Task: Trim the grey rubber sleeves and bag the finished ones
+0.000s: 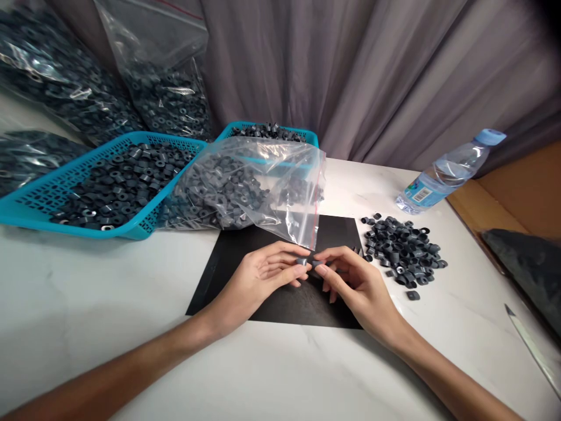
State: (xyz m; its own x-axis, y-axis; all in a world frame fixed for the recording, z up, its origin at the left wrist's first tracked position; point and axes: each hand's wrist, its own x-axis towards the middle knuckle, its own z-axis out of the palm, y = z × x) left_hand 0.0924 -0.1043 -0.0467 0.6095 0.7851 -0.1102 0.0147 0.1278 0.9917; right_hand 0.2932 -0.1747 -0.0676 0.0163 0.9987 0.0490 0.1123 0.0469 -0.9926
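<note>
My left hand (262,275) and my right hand (357,286) meet over a black mat (289,304) on the white table. Both pinch small dark grey ring-shaped parts (308,262) between thumb and fingertips, and the fingertips nearly touch. Just above them hangs the open mouth of a clear zip bag (258,187) filled with the same grey rings. A loose pile of dark rings (403,248) lies to the right of my right hand.
Two turquoise baskets (52,204) (307,137) hold more rings at the left and back. Further filled bags (166,99) lean against a grey curtain. A water bottle (447,172) lies at the right, a blade (532,348) near the right edge.
</note>
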